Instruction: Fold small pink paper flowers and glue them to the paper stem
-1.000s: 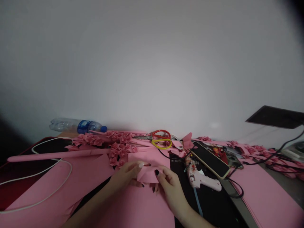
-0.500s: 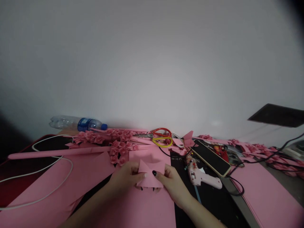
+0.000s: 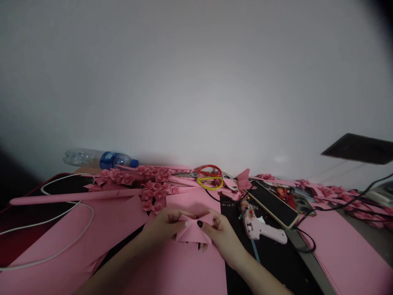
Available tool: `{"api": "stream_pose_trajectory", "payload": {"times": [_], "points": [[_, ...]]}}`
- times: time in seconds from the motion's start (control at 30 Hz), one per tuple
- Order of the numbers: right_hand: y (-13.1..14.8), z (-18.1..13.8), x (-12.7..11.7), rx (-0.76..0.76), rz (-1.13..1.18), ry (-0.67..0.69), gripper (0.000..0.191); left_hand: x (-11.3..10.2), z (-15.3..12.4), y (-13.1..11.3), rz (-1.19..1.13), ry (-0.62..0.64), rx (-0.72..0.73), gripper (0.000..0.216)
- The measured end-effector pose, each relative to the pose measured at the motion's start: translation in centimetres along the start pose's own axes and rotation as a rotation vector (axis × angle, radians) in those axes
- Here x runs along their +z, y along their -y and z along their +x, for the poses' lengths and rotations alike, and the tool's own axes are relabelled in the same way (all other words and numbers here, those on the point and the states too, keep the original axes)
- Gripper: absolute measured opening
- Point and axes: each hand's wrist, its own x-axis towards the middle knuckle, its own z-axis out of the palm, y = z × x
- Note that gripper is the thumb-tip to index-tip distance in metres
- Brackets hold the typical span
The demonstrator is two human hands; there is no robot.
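Note:
A small folded piece of pink paper (image 3: 194,232) sits between both hands just above the table. My left hand (image 3: 164,224) pinches its left side, fingers curled over the top edge. My right hand (image 3: 221,235) pinches its right side, the dark-nailed thumb pressed on the front. Under the hands lie large pink paper sheets (image 3: 172,266). A cluster of small pink paper flowers (image 3: 153,184) lies just beyond the hands.
Red and yellow scissors (image 3: 208,177) lie near the wall. A pink glue gun (image 3: 259,227), a phone (image 3: 273,204) and black cables sit to the right. A plastic bottle (image 3: 100,159) lies at the back left, beside a white cable (image 3: 61,213) and a long pink paper roll (image 3: 73,197).
The paper piece has been folded narrower, its upper flaps pressed down and inward. Both hands closed in toward each other and the view shifted slightly.

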Motion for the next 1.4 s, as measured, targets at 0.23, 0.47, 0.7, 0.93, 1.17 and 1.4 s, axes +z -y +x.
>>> {"api": "stream_pose_trajectory", "payload": {"times": [0.23,0.47,0.7,0.93,1.17,1.4], "points": [[-1.1,0.1,-0.3,-0.037,0.073,0.031,0.033,0.1,-0.3,-1.1,-0.205,-0.120,-0.082,0.029],[-0.6,-0.2,-0.1,0.006,0.262,-0.036,0.017,0.4,-0.9,-2.1,-0.409,-0.049,-0.161,0.022],[-0.3,-0.2,0.0,0.032,0.336,0.010,0.030,0.3,-0.7,-1.5,-0.428,-0.012,-0.192,0.035],[-0.7,-0.2,0.5,-0.029,0.165,-0.125,0.045,0.2,-0.4,-1.0,-0.175,-0.040,-0.079,0.041],[-0.5,-0.2,0.4,-0.078,0.044,-0.181,0.037,0.1,-0.2,-0.9,-0.136,-0.105,-0.025,0.047],[-0.5,-0.2,-0.1,-0.109,-0.140,-0.073,0.035,0.1,-0.2,-0.5,-0.056,-0.028,0.029,0.044]]}}
